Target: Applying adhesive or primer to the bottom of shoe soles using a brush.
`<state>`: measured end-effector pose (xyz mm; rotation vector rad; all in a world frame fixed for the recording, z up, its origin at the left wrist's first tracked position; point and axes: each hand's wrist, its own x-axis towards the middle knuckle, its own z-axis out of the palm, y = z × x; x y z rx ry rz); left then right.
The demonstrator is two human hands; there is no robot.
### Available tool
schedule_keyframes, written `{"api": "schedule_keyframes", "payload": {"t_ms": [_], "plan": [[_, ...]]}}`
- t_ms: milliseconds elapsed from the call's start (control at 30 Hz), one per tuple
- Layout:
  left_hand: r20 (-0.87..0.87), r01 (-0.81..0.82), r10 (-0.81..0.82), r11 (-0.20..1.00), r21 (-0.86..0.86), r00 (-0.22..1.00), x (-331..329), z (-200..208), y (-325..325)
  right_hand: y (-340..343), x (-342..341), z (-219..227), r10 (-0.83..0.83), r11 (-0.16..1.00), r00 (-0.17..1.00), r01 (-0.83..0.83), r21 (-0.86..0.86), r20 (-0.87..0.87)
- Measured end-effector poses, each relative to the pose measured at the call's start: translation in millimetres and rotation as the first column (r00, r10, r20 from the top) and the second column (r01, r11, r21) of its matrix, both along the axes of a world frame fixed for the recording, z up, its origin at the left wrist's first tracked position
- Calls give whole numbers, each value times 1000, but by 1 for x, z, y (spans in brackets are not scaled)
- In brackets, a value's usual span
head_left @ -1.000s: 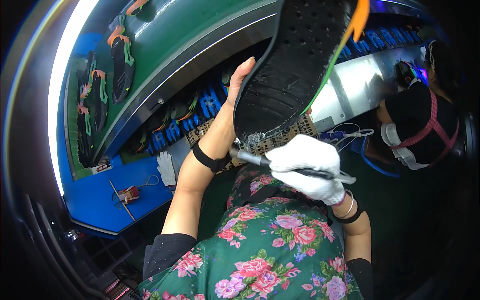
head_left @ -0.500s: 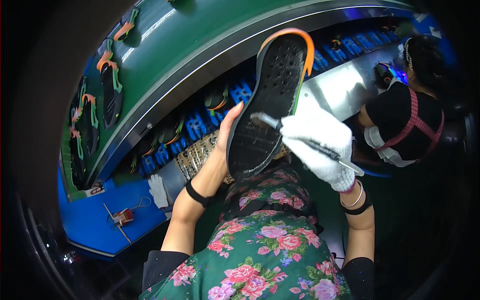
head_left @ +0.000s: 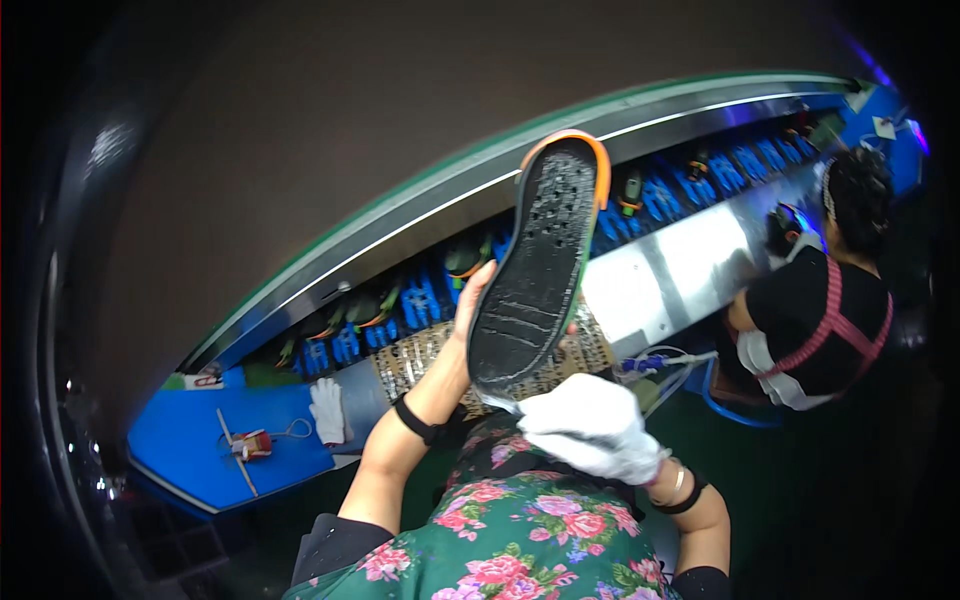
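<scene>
My bare left hand (head_left: 472,300) grips a black shoe sole (head_left: 535,265) along its left edge, with a fingertip showing at the right edge. The sole is tilted up, its inner face toward me, with small holes at the far end and an orange rim there. Green shows along its right side. My right hand (head_left: 590,430), in a white knitted glove, is closed on a slim brush (head_left: 500,402). The brush tip is at the near end of the sole; most of the handle is hidden by the glove.
Behind the sole, blue holders (head_left: 420,300) line a metal-edged conveyor (head_left: 440,208). A patterned, taped covering (head_left: 405,362) lies on the bench. To the left, a blue table (head_left: 190,440) bears a white glove (head_left: 328,410) and a small red object (head_left: 252,445). A co-worker (head_left: 815,320) sits at right.
My right hand has brought the brush from the middle of the sole down to its near end. The view has shifted, and the soles on the green belt are out of sight.
</scene>
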<state>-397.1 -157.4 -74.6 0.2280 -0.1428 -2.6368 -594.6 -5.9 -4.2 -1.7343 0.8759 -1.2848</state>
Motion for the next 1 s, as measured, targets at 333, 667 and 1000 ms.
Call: {"api": "schedule_keyframes", "payload": {"t_ms": [333, 667, 1000], "plan": [[8, -149, 152, 977, -153, 988, 2, 49, -18, -5, -20, -17, -148, 862, 746, -225, 454, 649], [-202, -536, 500, 817, -213, 842, 48, 79, -158, 5, -14, -51, -458, 790, 643, -22, 613, 614], [-102, -839, 845, 533, 106, 524, 60, 64, -193, 10, -6, -77, -489, 743, 707, 29, 669, 512]]}}
